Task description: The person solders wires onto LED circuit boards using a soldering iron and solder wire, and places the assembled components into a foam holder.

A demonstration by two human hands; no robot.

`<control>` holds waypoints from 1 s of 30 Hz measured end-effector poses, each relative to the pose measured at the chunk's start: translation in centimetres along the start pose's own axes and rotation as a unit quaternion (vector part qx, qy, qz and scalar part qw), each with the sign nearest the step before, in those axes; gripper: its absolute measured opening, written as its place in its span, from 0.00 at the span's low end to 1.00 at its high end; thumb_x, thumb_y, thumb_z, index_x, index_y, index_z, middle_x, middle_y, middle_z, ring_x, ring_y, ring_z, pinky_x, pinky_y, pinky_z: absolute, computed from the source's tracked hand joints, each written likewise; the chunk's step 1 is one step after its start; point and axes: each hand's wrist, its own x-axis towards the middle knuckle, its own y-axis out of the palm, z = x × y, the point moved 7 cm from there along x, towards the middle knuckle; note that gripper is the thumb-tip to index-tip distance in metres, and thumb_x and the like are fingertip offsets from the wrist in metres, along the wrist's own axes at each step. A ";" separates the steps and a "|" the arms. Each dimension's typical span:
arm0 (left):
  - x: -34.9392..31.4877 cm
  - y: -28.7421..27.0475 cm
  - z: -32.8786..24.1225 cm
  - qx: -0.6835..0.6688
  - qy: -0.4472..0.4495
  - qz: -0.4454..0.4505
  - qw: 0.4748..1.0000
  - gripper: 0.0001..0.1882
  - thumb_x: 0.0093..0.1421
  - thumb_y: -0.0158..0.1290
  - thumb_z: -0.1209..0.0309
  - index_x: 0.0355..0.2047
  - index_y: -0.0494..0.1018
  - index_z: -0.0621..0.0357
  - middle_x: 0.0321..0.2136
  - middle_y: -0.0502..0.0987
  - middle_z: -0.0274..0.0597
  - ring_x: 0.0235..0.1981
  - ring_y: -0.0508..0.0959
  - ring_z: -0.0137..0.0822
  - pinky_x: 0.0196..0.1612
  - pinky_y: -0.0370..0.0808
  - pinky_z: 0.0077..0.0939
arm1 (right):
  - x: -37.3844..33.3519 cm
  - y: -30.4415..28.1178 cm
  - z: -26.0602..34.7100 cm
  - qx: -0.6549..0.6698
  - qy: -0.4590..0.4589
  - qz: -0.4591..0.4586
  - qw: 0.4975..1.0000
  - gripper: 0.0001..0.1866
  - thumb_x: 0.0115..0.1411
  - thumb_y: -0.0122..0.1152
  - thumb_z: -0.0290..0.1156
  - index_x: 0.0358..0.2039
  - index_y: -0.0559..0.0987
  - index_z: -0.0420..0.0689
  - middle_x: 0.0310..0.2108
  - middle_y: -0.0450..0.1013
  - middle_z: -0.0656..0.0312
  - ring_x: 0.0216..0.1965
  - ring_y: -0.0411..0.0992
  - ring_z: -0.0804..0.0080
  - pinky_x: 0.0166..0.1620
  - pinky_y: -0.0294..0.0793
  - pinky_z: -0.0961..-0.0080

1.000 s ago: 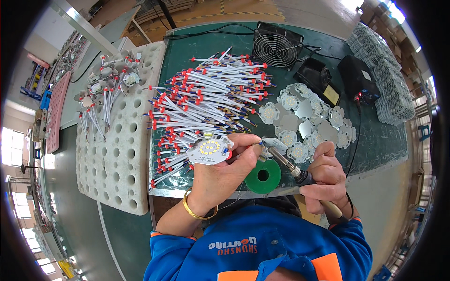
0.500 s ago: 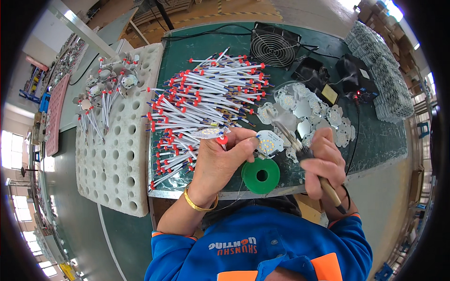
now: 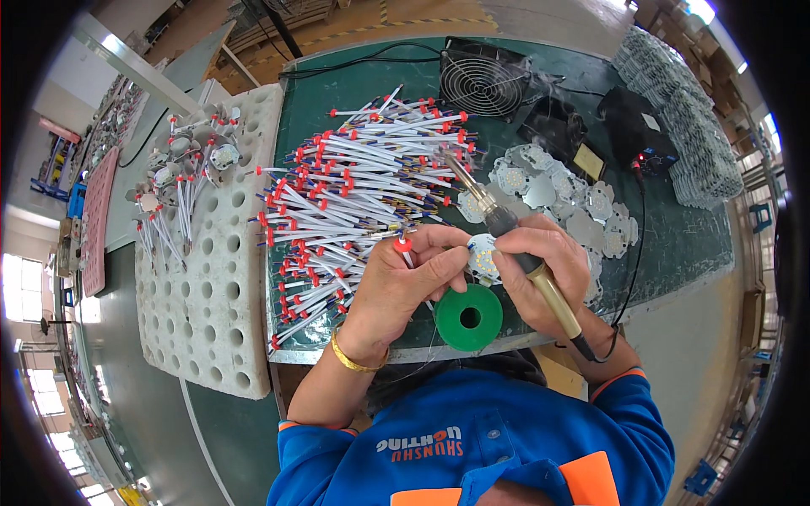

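My left hand (image 3: 403,282) fingers pinch a small round white LED disc (image 3: 482,253) and red-capped wire (image 3: 405,247); right hand (image 3: 544,268) grips a yellow-handled soldering iron (image 3: 515,244), green solder spool (image 3: 469,317) just below on the worktop (image 3: 675,228).

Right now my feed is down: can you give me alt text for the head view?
A person's left hand pinches a white wire with a red end against a small round LED board, while the right hand holds a soldering iron. Ahead on the green bench mat lie a heap of red-tipped white wires, loose round boards and a green solder spool.
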 end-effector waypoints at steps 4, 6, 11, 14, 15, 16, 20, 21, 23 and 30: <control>0.2 0.0 -1.0 0.068 0.063 0.027 0.995 0.10 0.58 0.52 0.65 0.33 0.74 0.60 0.20 0.75 0.32 0.18 0.67 0.18 0.21 0.60 0.10 | 0.3 -0.2 -0.1 0.029 0.015 0.029 0.999 0.13 0.44 0.63 0.17 0.32 0.74 0.41 0.23 0.71 0.57 0.23 0.70 0.66 0.25 0.68 0.76; 0.4 -0.2 -0.7 0.065 0.075 0.028 0.995 0.10 0.58 0.52 0.65 0.33 0.74 0.60 0.20 0.74 0.32 0.18 0.67 0.17 0.22 0.60 0.11 | 0.2 -0.2 -0.4 0.066 0.049 0.045 0.996 0.11 0.46 0.63 0.19 0.31 0.73 0.40 0.24 0.71 0.58 0.25 0.70 0.67 0.28 0.68 0.77; 1.0 0.1 -0.4 0.048 0.101 0.045 0.993 0.12 0.59 0.50 0.62 0.34 0.73 0.59 0.22 0.73 0.29 0.20 0.64 0.17 0.23 0.61 0.12 | -0.5 0.3 -1.4 0.137 0.106 0.050 0.984 0.09 0.50 0.61 0.22 0.33 0.72 0.40 0.29 0.70 0.60 0.28 0.68 0.73 0.32 0.67 0.78; 1.0 1.0 0.4 0.037 0.036 0.076 0.996 0.13 0.62 0.46 0.62 0.30 0.71 0.59 0.20 0.68 0.27 0.22 0.66 0.19 0.25 0.63 0.10 | -1.3 0.6 -2.3 0.165 0.135 0.026 0.977 0.09 0.52 0.61 0.23 0.34 0.71 0.41 0.31 0.69 0.60 0.29 0.66 0.75 0.33 0.66 0.79; 1.1 0.9 0.6 0.069 0.020 0.060 0.996 0.14 0.63 0.44 0.60 0.29 0.70 0.58 0.19 0.67 0.27 0.21 0.65 0.19 0.24 0.61 0.11 | -1.5 0.5 -2.4 0.170 0.142 0.015 0.975 0.10 0.52 0.60 0.23 0.34 0.71 0.41 0.31 0.68 0.61 0.29 0.66 0.76 0.34 0.66 0.80; 1.0 0.6 0.9 0.101 0.004 0.043 0.994 0.16 0.63 0.43 0.58 0.29 0.70 0.57 0.18 0.66 0.27 0.20 0.64 0.19 0.23 0.59 0.12 | -1.4 0.6 -2.3 0.171 0.145 0.013 0.975 0.10 0.52 0.60 0.23 0.34 0.71 0.41 0.31 0.68 0.61 0.29 0.66 0.76 0.34 0.66 0.80; 1.6 0.4 1.7 -0.014 -0.012 0.095 0.995 0.21 0.64 0.38 0.52 0.25 0.67 0.56 0.14 0.62 0.26 0.16 0.57 0.19 0.20 0.53 0.14 | -0.7 -0.2 -2.4 0.139 0.142 -0.016 0.980 0.08 0.54 0.58 0.24 0.34 0.70 0.40 0.29 0.69 0.60 0.27 0.70 0.76 0.31 0.68 0.82; 1.4 0.1 1.9 -0.015 -0.017 0.098 0.995 0.21 0.64 0.38 0.52 0.25 0.67 0.56 0.14 0.62 0.26 0.16 0.57 0.19 0.20 0.53 0.14 | -0.6 -0.5 -2.7 0.136 0.136 -0.028 0.981 0.07 0.55 0.57 0.24 0.34 0.70 0.39 0.29 0.69 0.60 0.26 0.72 0.76 0.30 0.69 0.82; 1.1 -1.9 1.4 -0.262 0.030 0.062 0.963 0.24 0.60 0.39 0.46 0.24 0.67 0.56 0.13 0.60 0.27 0.15 0.56 0.20 0.19 0.51 0.15 | -0.6 -2.0 -3.3 0.079 0.121 -0.015 0.989 0.06 0.57 0.54 0.24 0.34 0.69 0.39 0.27 0.69 0.60 0.26 0.73 0.76 0.29 0.71 0.81; -0.9 -4.4 -1.2 -0.108 0.093 0.079 0.987 0.19 0.60 0.47 0.56 0.36 0.72 0.62 0.16 0.66 0.28 0.15 0.57 0.19 0.18 0.54 0.15 | -3.6 -2.3 -4.9 -0.193 -0.014 0.137 0.972 0.12 0.47 0.61 0.25 0.33 0.70 0.43 0.24 0.68 0.59 0.24 0.70 0.62 0.29 0.67 0.70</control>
